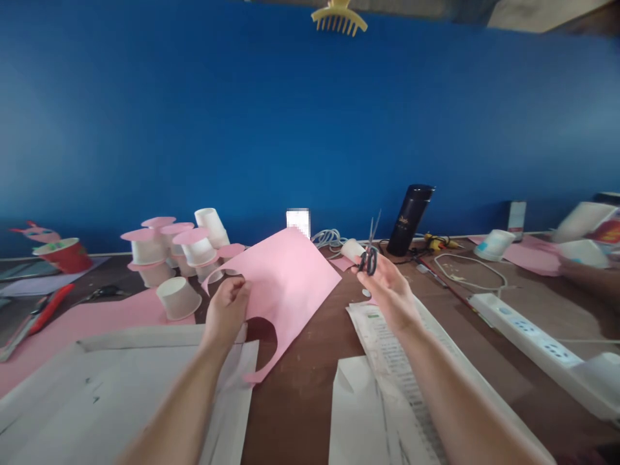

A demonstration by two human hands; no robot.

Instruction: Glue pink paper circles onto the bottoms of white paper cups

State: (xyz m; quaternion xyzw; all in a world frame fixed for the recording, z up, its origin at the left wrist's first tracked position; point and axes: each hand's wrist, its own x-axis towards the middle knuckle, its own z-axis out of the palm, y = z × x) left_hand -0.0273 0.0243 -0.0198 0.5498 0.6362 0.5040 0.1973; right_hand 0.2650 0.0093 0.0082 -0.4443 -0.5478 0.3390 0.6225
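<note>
Pink sheet (300,271) right in front of me, at mid-table, and here's my left hand (227,307) pinching it by its left edge, fingers curled in, with a big rounded bite missing from the paper just below! Over to the right, my right hand (385,284) grips the scissors (371,255) by their black handles, blades pointing up, well apart from the paper. Beneath that forearm lie printed pages (387,349); beneath the left one, a broad white sheet (121,394). Beyond my left hand sits a lone white cup (179,298), and behind it a cluster of paper cups (145,248) layered with pink discs. Far left, a red cup (70,255)! On the far right side stands a black bottle (411,219), nearer to me a white power strip (527,336), and at the right edge, another person's hand (586,272) beside more cups. Behind everything, a blue wall (310,116).
</note>
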